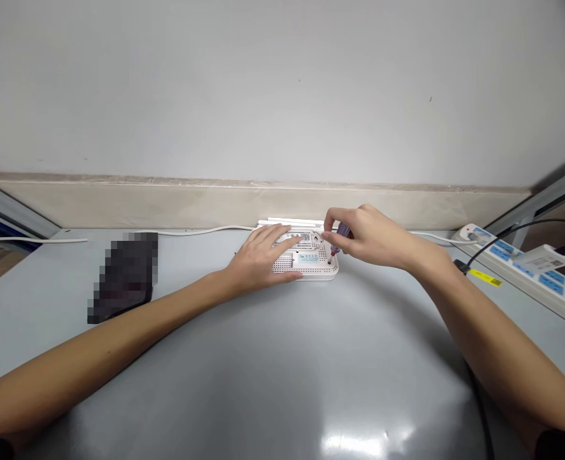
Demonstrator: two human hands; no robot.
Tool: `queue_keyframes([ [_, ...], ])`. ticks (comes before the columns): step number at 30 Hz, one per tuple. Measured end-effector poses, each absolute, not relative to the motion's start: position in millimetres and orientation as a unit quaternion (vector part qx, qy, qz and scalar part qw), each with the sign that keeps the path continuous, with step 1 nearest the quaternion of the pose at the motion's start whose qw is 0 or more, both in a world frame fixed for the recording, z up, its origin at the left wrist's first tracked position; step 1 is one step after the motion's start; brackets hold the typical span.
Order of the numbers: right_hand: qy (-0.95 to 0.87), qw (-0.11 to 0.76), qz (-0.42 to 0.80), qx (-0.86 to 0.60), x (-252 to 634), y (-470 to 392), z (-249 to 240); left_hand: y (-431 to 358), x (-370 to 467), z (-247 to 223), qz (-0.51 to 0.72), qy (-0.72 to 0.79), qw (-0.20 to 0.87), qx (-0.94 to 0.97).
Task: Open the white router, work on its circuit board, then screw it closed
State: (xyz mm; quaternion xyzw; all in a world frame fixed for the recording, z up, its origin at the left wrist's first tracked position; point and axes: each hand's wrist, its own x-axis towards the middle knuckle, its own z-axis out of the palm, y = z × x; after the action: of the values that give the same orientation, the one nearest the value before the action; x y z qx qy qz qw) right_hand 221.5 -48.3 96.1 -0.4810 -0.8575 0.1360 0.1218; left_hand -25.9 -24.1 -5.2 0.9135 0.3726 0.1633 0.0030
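A white router lies with its labelled, perforated underside up, near the wall, its antennas along the far edge. My left hand rests flat on its left part, fingers spread. Between the fingers of my right hand is a screwdriver with a purple and red handle. Its lower end points down at the hole in the router's near right corner. The exact contact there is too small to tell.
A dark pixelated object lies at the left of the grey table. At the right is a white power strip with plugs and a black cable. A white cable runs along the wall.
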Motion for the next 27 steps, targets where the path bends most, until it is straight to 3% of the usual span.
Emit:
queue_keyframes([
  [13,-0.858,0.121,0.132,-0.481,222.1,-48.7,96.8,-25.1,-24.9,-3.6,0.167,0.375,0.007,0.912],
  [27,-0.873,0.083,0.042,-0.48,221.9,-51.3,100.0,-23.5,-26.0,-5.3,0.16,0.373,0.001,0.914],
])
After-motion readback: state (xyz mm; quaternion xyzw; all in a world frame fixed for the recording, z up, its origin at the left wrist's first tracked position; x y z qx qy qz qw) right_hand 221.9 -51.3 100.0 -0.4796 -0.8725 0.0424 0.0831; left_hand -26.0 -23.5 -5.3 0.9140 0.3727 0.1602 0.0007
